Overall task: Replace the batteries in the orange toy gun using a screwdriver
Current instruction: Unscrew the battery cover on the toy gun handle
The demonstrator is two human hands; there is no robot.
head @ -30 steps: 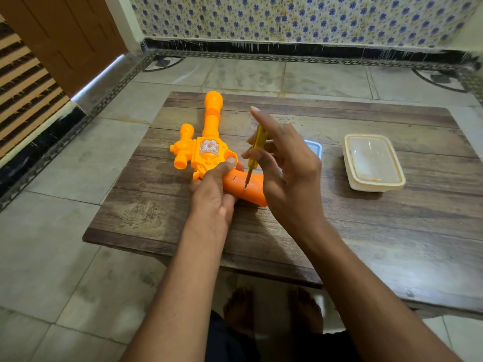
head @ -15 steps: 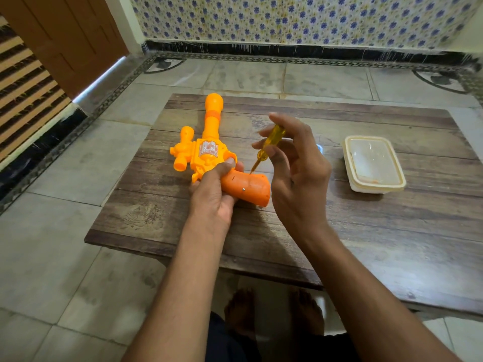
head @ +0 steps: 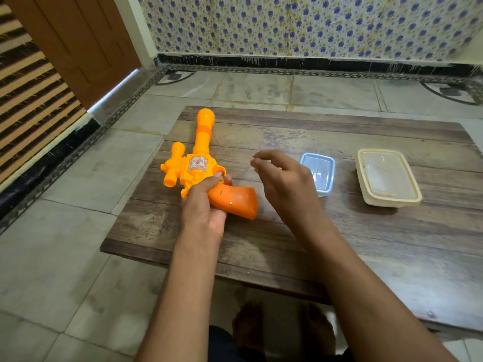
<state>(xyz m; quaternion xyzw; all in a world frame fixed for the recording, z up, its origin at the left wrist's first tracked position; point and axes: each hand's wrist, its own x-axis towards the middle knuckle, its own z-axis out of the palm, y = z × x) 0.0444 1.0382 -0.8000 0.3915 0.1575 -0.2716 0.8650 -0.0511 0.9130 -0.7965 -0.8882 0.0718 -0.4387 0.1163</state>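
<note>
The orange toy gun (head: 198, 165) lies flat on the wooden table (head: 339, 231), barrel pointing away from me. Its darker orange grip (head: 235, 202) points right, with a small screw spot on its side. My left hand (head: 203, 207) grips the gun where the body meets the grip, thumb on top. My right hand (head: 285, 181) hovers just right of the grip, back towards me, fingers curled with the tips together. The yellow screwdriver does not show; the hand hides whatever is in it.
A small clear blue tub (head: 320, 171) sits just behind my right hand. A larger cream lidded box (head: 386, 178) stands further right. The low table stands on a tiled floor, and my feet (head: 282, 330) are under its near edge.
My right hand lifted the screwdriver tip off the grip and swung right, turning over so that the tool is hidden. My left hand and the gun stayed in place.
</note>
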